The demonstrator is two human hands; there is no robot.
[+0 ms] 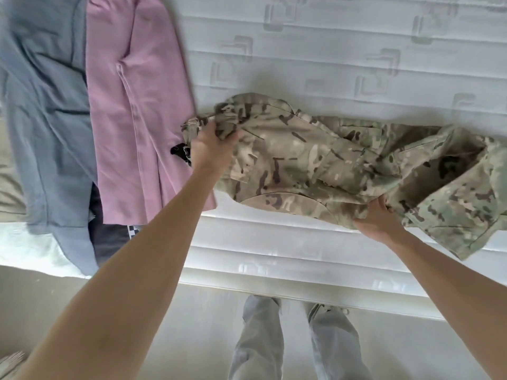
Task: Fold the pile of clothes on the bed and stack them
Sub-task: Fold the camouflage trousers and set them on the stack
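A camouflage garment (315, 160) lies crumpled across the near part of the white mattress (329, 50). My left hand (211, 149) grips its bunched left end, fingers curled into the cloth. At the garment's near right edge, my right hand (375, 218) holds a fold of the fabric. To the left lie a pink garment (137, 105) and a blue-grey garment (46, 105), spread side by side, with a dark garment (109, 237) partly showing beneath them.
The mattress's near edge (274, 272) runs across the view, with pale floor (192, 338) below it. My legs in light grey trousers (296, 341) stand close to the bed. A beige cloth (11, 187) shows at the far left.
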